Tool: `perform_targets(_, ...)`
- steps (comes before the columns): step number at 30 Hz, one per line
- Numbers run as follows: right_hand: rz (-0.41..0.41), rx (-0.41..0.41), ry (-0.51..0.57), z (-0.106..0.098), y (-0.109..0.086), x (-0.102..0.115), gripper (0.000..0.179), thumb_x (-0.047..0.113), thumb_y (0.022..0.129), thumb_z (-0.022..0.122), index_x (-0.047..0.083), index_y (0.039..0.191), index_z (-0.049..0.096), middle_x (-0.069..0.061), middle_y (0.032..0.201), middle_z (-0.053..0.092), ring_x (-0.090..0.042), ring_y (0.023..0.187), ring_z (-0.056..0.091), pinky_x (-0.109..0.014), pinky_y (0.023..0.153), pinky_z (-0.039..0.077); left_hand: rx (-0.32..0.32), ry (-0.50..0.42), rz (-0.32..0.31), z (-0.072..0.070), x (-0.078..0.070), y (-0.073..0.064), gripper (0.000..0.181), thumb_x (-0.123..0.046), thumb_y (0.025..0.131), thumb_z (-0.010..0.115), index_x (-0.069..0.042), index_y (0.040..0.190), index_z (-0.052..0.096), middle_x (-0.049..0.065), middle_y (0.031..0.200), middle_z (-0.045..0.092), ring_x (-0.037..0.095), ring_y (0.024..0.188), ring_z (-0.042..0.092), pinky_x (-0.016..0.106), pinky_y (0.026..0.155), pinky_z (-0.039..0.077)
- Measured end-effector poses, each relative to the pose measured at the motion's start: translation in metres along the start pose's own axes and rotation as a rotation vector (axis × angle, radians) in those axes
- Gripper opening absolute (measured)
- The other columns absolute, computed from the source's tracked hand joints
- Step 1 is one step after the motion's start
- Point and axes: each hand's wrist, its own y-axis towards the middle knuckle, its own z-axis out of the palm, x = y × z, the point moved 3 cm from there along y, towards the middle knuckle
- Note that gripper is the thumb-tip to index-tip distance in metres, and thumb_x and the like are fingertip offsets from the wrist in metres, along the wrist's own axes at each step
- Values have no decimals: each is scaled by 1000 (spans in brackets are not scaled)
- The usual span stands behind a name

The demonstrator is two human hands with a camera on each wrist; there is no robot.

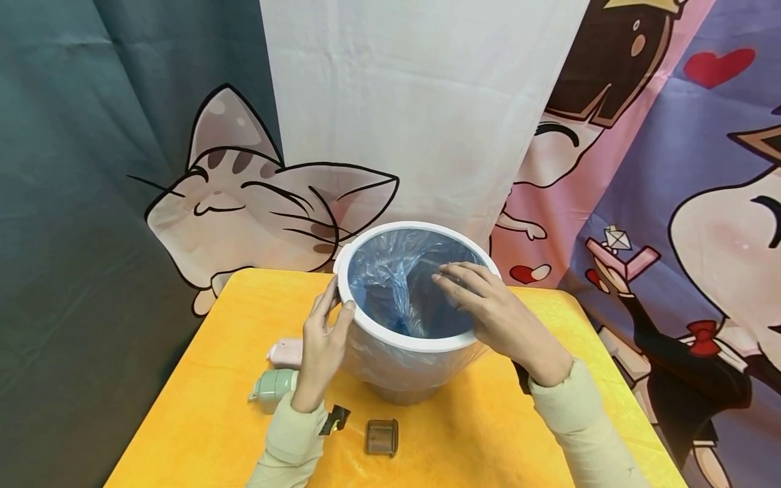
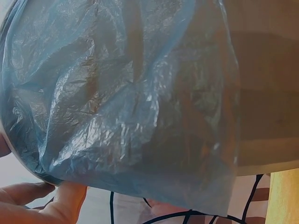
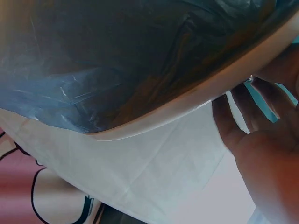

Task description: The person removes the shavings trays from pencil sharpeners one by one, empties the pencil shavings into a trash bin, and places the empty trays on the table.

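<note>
A white-rimmed trash can (image 1: 399, 396) stands on the yellow cloth. A thin, translucent blue plastic bag (image 1: 381, 271) lines it, bunched inside, and its loose edge hangs down the outside in the left wrist view. My left hand (image 1: 323, 346) holds the can at the left of its rim (image 2: 28, 177), thumb and fingers against the edge. Over the right side of the opening, my right hand (image 1: 497, 308) reaches with its fingers extended and slightly spread. In the right wrist view those fingers (image 3: 238, 112) show beside the rim, holding nothing.
Left of the can lie a green bottle-like item (image 1: 274, 386) and a pale pink one (image 1: 285, 353), partly behind my left wrist. A small brown transparent tray (image 1: 382, 437) sits in front. Cartoon-printed curtains (image 1: 427, 122) hang behind the yellow-covered table (image 1: 201, 407).
</note>
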Motion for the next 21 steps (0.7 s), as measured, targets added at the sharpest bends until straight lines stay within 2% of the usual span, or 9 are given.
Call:
perform_targets(7, 50, -5, 43, 0, -4, -2, 70, -12, 70, 69, 9, 133, 48, -12, 132, 46, -25, 122, 39, -36, 92, 44, 6, 0, 3, 1, -1, 1, 52, -8, 91, 53, 5, 138, 34, 21, 131, 46, 26, 121, 44, 34, 101, 35)
perform_targets(12, 61, -47, 68, 1, -6, -3, 69, -10, 70, 70, 6, 133, 47, -14, 131, 45, -25, 119, 41, -34, 90, 44, 6, -1, -4, 1, -2, 0, 52, -8, 91, 53, 5, 138, 34, 20, 130, 46, 25, 121, 44, 30, 100, 36)
perform_targets(18, 138, -87, 110, 0, -12, -5, 77, -9, 67, 74, 4, 135, 43, -16, 131, 41, -28, 119, 38, -41, 84, 48, 1, -2, -21, 0, -2, 0, 52, -9, 91, 53, 4, 138, 34, 19, 130, 46, 24, 121, 44, 28, 98, 36)
perform_targets(21, 164, -129, 122, 0, -14, -7, 79, -7, 64, 77, 3, 135, 42, -15, 129, 42, -26, 117, 41, -41, 81, 50, 3, -2, -13, 0, -2, 0, 52, -8, 91, 53, 4, 138, 34, 20, 130, 46, 24, 121, 44, 28, 98, 37)
